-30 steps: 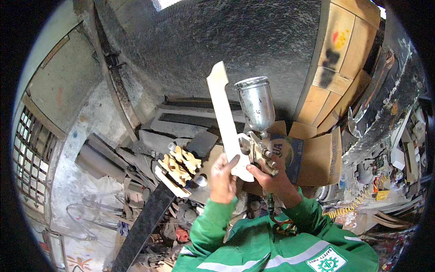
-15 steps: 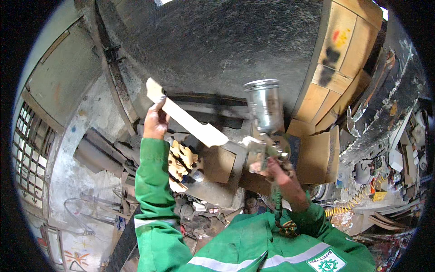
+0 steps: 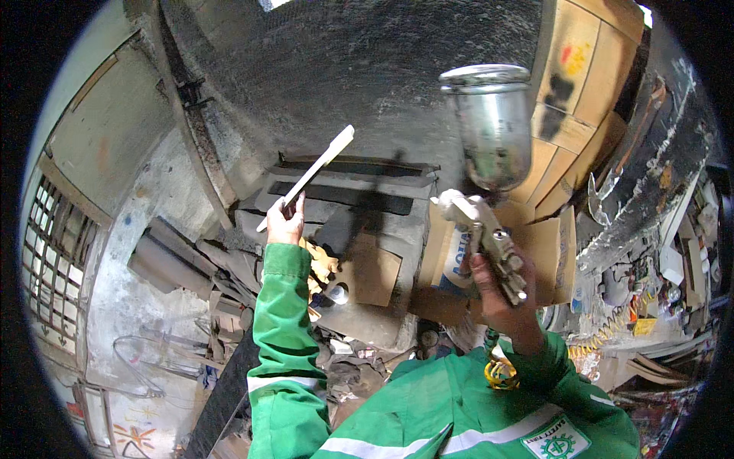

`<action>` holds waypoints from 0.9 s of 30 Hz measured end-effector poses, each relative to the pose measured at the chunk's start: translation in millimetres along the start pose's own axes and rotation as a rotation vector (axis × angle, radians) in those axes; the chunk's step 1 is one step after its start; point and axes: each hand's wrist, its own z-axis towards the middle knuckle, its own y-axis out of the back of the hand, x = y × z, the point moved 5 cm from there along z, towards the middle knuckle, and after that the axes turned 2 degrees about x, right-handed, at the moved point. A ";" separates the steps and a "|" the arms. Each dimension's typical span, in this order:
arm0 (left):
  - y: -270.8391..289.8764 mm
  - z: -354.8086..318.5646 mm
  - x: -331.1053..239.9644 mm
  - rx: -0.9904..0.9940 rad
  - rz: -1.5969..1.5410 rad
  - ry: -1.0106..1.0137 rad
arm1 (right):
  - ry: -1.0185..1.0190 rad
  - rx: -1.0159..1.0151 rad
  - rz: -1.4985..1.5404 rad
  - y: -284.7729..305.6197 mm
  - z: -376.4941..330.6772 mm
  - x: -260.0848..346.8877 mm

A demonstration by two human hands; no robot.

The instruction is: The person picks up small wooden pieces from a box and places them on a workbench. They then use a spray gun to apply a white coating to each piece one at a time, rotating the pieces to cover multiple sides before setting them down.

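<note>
My left hand point(image 3: 286, 222) is closed round the lower part of a thin cream-white wooden piece point(image 3: 325, 160), seen nearly edge-on and slanting up to the right. In my right hand point(image 3: 505, 298) is a metal spray gun point(image 3: 489, 237), its nozzle pointing left toward the piece. A shiny silver paint cup point(image 3: 497, 130) sits on top of the gun. The right fingers wrap round the gun's handle, partly hidden behind its body. Some distance separates the nozzle from the wooden piece.
Several cut wooden pieces point(image 3: 319, 268) lie beyond my left forearm, beside a brown cardboard sheet point(image 3: 372, 268). An open cardboard box point(image 3: 552, 252) stands behind the gun. A yellow coiled hose point(image 3: 612, 334) hangs at the right. A dark stained wall point(image 3: 367, 84) rises ahead.
The wooden piece has turned from its broad face to its thin edge and now slants the other way. My right hand has moved the spray gun rightward, and its cup appears higher and larger.
</note>
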 end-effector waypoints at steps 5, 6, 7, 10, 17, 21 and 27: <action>-26.3 -7.9 -14.4 -0.107 -0.713 0.244 | -0.020 0.106 0.085 -24.3 -4.7 8.5; -36.9 -9.6 -13.9 -0.170 -1.244 0.387 | 0.018 0.132 0.054 -26.0 -5.9 14.4; -32.8 -11.3 -23.6 -0.132 -0.826 0.257 | -0.022 0.174 0.008 -28.4 -7.3 16.2; -33.5 -23.7 -56.2 0.009 0.347 -0.073 | 0.047 0.148 -0.059 -26.8 -3.8 22.5; -12.7 -42.0 -57.7 -0.010 0.328 -0.137 | -0.052 0.045 0.106 -13.5 12.1 -0.6; 5.7 -25.6 -18.1 0.019 -0.494 0.089 | -0.108 0.041 0.105 -1.8 16.5 -3.9; 34.6 -8.9 14.5 -0.134 -0.817 0.208 | -0.122 0.073 0.233 -9.0 2.4 -2.4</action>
